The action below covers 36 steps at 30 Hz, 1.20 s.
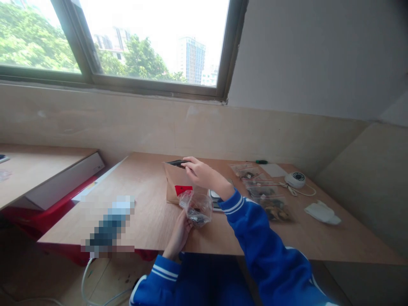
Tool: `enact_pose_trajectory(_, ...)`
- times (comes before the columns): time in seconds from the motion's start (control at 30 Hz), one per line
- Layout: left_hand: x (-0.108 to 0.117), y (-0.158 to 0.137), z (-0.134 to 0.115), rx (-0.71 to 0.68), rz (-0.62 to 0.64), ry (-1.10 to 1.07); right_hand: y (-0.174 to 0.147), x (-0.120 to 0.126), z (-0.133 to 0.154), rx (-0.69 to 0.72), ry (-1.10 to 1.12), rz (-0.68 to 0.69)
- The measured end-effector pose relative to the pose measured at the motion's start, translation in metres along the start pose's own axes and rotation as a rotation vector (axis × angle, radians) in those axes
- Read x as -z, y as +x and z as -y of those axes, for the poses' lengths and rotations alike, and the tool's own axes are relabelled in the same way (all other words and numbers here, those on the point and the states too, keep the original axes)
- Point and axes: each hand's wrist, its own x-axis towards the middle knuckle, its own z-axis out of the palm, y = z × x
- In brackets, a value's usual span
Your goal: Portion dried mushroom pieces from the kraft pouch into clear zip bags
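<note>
A clear plastic bag point(201, 208) with some dark contents is gripped low on its left side by my left hand point(181, 233), whose fingers are closed on it. Just behind it stands an open brown paper bag point(174, 180) with a red patch on its front. My right hand point(200, 172) reaches over the paper bag's mouth, its fingers bent and dipping in at the top. Something dark shows inside that opening; what the right fingertips hold is hidden. Partly covered by my right wrist and the plastic bag, a flat silvery device point(216, 199) lies on the table.
Several zip bags point(263, 187) of dried brown and dark pieces lie to the right. Beyond them are a white dome camera point(295, 179) with its cable, a crumpled white cloth or paper point(322, 212) and a green-handled tool point(261, 162). A pixelated object point(110, 223) is near the table's left edge.
</note>
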Motion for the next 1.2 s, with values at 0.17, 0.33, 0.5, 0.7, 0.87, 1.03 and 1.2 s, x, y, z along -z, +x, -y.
enact_pose_trajectory(0.17, 0.002, 0.001, 0.000, 0.012, 0.008, -0.043, -0.005, 0.000, 0.009, 0.057, -0.030, -0.003)
enact_pose_trajectory(0.33, 0.009, 0.003, 0.002, -0.030, 0.008, -0.145, -0.031, 0.011, 0.027, 0.047, 0.129, -0.247)
enact_pose_trajectory(0.5, 0.007, -0.001, 0.002, -0.094, 0.054, -0.065, -0.070, 0.002, 0.016, -0.239, 0.230, 0.027)
enact_pose_trajectory(0.7, 0.003, 0.001, 0.003, -0.085, 0.009, -0.008, -0.096, -0.032, -0.021, -0.410, 0.212, 0.239)
enact_pose_trajectory(0.87, 0.001, 0.001, 0.003, -0.103, -0.004, 0.002, -0.099, -0.039, -0.026, -0.278, 0.348, 0.283)
enact_pose_trajectory(1.03, -0.002, -0.001, 0.003, -0.112, 0.029, 0.071, -0.102, -0.040, -0.031, -0.229, 0.504, 0.414)
enact_pose_trajectory(1.2, -0.001, 0.000, 0.003, -0.134, 0.020, 0.143, -0.111, -0.046, -0.038, -0.311, 0.623, 0.500)
